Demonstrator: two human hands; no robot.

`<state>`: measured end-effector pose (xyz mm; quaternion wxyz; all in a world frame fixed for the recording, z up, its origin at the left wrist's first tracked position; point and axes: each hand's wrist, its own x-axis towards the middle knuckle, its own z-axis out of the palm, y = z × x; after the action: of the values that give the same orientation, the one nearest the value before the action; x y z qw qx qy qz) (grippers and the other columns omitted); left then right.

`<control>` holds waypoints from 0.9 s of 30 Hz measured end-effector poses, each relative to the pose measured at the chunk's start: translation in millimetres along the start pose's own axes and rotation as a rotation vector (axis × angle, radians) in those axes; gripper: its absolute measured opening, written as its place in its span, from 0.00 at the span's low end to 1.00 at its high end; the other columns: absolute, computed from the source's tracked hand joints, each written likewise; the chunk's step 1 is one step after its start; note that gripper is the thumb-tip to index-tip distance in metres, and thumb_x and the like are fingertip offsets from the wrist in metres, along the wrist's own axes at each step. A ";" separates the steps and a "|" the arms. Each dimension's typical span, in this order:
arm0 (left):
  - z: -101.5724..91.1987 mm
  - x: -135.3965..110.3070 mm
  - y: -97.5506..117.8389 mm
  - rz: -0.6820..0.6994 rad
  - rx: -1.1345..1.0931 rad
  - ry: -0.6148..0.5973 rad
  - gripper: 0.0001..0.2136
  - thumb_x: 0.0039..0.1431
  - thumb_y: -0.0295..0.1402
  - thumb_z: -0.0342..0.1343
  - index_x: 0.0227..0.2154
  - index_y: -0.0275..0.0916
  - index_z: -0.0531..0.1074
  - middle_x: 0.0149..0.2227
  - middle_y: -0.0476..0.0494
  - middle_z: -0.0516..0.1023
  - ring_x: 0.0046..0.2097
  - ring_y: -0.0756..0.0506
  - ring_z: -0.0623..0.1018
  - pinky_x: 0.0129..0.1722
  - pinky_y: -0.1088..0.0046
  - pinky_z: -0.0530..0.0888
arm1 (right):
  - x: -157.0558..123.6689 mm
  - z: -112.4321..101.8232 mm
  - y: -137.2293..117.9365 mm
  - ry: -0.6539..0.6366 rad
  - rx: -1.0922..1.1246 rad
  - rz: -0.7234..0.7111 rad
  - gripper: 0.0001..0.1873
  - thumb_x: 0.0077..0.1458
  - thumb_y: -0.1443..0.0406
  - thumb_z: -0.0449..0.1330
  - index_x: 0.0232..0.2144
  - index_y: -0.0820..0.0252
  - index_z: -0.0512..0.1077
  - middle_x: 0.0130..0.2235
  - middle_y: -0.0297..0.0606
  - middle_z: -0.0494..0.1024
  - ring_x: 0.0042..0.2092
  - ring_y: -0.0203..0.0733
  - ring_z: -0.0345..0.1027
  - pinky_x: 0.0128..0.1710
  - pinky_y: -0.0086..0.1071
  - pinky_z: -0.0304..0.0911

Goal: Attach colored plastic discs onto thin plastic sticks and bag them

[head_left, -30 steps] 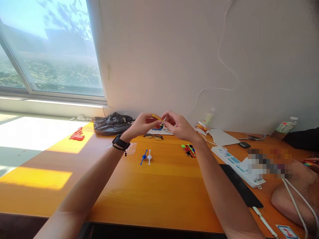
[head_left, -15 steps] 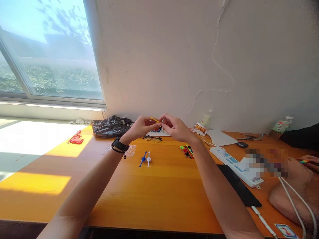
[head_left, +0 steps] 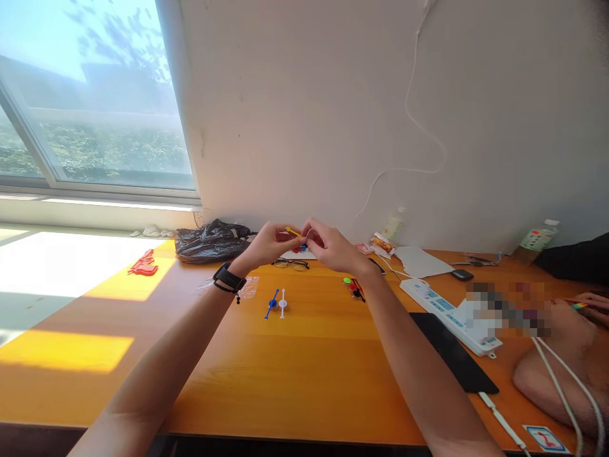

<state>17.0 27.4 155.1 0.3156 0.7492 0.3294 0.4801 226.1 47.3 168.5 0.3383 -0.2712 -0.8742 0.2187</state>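
Observation:
My left hand [head_left: 273, 244] and my right hand [head_left: 329, 245] meet above the far part of the orange table [head_left: 304, 368]. Both are closed in a pinch around a thin yellow plastic stick [head_left: 293, 232] held between them. A black watch sits on my left wrist [head_left: 229, 278]. Below the hands, a blue spinning top [head_left: 273, 303] and a white spinning top [head_left: 283, 303] lie side by side on the table. A small pile of coloured plastic pieces [head_left: 354, 287] lies by my right forearm. Black-rimmed glasses [head_left: 290, 263] rest just under the hands.
A black plastic bag [head_left: 212, 240] lies against the wall, a red plastic piece [head_left: 143, 264] in the sunlit patch at left. A white power strip [head_left: 450, 315] and a black phone [head_left: 451, 359] are at right. Another person's arm [head_left: 556, 371] rests on the table's right end.
My two hands have drawn closer together around the yellow stick and drifted slightly left in view. The tops on the table have not moved.

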 end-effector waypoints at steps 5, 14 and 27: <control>1.5 1.0 -7.2 -0.016 -0.012 -0.003 0.18 0.58 0.45 0.70 0.41 0.33 0.83 0.33 0.40 0.84 0.36 0.46 0.83 0.38 0.72 0.80 | 0.4 1.4 2.7 0.005 -0.050 0.003 0.03 0.64 0.65 0.54 0.39 0.54 0.67 0.30 0.31 0.73 0.29 0.37 0.60 0.29 0.31 0.53; 5.1 2.0 -7.2 -0.031 -0.021 0.016 0.17 0.61 0.43 0.68 0.44 0.33 0.83 0.35 0.39 0.85 0.36 0.46 0.84 0.40 0.71 0.81 | 0.0 -3.1 0.3 0.018 -0.029 -0.017 0.02 0.63 0.66 0.55 0.37 0.55 0.68 0.30 0.31 0.74 0.29 0.37 0.60 0.29 0.31 0.53; 2.3 1.0 1.9 -0.021 -0.045 0.026 0.17 0.58 0.44 0.70 0.40 0.33 0.82 0.31 0.41 0.84 0.35 0.46 0.83 0.39 0.71 0.80 | -0.4 -2.3 -5.8 0.033 0.079 -0.004 0.03 0.61 0.63 0.58 0.39 0.53 0.70 0.33 0.35 0.78 0.32 0.41 0.66 0.30 0.32 0.58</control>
<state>19.8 26.7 156.3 0.3330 0.7322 0.3306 0.4936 226.1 43.1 173.2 0.3638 -0.2596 -0.8596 0.2479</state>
